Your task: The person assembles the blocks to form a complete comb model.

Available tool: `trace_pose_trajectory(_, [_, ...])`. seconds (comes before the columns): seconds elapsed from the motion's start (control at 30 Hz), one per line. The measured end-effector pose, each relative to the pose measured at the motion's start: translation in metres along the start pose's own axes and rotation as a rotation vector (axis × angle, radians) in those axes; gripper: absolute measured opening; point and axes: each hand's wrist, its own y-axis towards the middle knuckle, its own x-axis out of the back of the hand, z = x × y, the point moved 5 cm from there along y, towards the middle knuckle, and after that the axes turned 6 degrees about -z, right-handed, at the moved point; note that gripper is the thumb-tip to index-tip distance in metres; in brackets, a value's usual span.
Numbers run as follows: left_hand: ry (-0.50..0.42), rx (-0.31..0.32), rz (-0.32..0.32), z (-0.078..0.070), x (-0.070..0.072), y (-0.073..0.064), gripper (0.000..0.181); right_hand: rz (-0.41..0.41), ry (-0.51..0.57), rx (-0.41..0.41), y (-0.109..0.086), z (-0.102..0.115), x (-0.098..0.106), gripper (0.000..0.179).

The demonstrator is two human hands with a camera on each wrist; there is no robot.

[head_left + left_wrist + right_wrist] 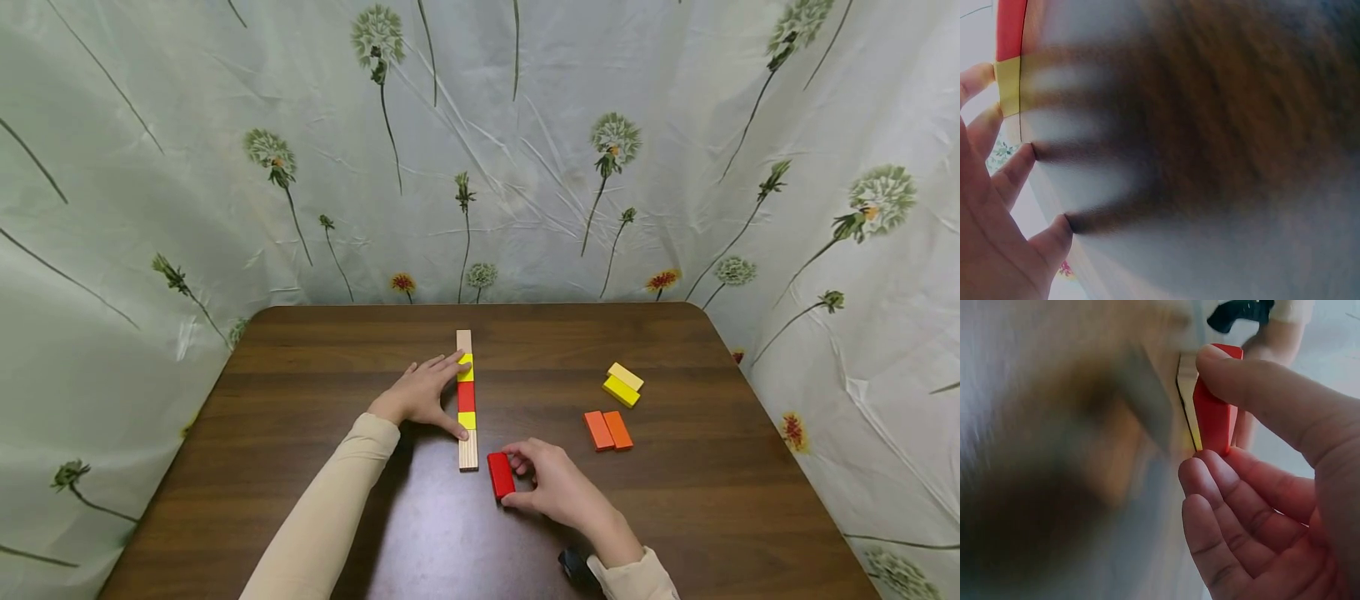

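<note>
A red block [501,476] is pinched lengthwise in the right hand [551,483]: its near end is pressed by the thumb, its far end is met by fingertips, and the remaining fingers are loosely curled beside it. Whether the tabletop [300,350] is touched by the block cannot be told. The block is held just beside the near end of a row of blocks [466,397], to the right of it and apart from it. The row is made up of plain wood, yellow, red, yellow and plain wood pieces, laid end to end. Over its left side the left hand [422,394] is spread, fingers apart, with fingertips rested at the farther yellow piece and the thumb set by the nearer one. Farther right, two orange blocks [608,431] are laid together, and beyond them a yellow block [621,392] is placed against a pale block [626,377].
</note>
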Motion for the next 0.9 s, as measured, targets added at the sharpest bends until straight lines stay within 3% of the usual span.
trace_pose_trajectory(0.37, [0.0, 0.001, -0.011, -0.001, 0.001, -0.001, 0.123, -0.001, -0.021, 0.039, -0.009, 0.011, -0.022, 0.057])
trace_pose_trajectory(0.9, [-0.017, -0.001, -0.012, 0.001, 0.0, 0.0, 0.121, -0.026, -0.097, -0.03, -0.011, 0.025, -0.038, 0.062])
